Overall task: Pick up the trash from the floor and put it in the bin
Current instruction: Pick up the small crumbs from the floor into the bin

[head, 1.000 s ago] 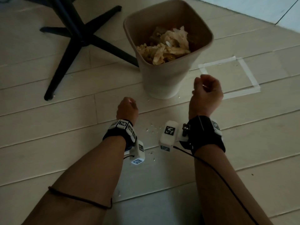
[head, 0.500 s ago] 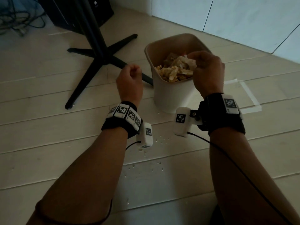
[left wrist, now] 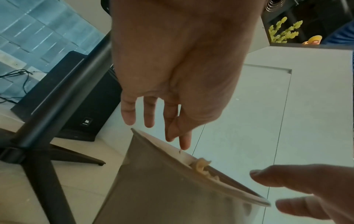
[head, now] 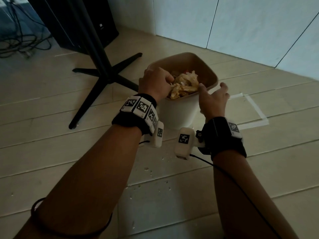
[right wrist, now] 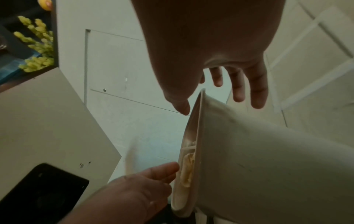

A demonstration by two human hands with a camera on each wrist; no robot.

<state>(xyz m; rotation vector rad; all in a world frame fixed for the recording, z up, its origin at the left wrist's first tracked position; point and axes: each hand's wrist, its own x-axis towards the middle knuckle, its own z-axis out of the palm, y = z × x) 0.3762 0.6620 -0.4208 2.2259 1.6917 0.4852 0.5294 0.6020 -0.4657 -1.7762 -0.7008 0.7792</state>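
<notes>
The beige bin stands on the wooden floor, heaped with crumpled paper trash. My left hand hangs over its left rim, with the fingers pointing down onto the heap. In the left wrist view the left hand has straight fingers above the bin and holds nothing. My right hand is spread at the near right rim. In the right wrist view the right hand straddles the bin, thumb on the inner side and fingers on the outer side, and is empty.
A black stand with splayed legs is left of the bin. Behind it are a black speaker and cables. A white tape square marks the floor to the right. Small crumbs lie near my wrists.
Both hands rose from low fists near the floor to the bin. The right fist went over the trash and then spread at the rim. The left hand moved over the left rim and straightened.
</notes>
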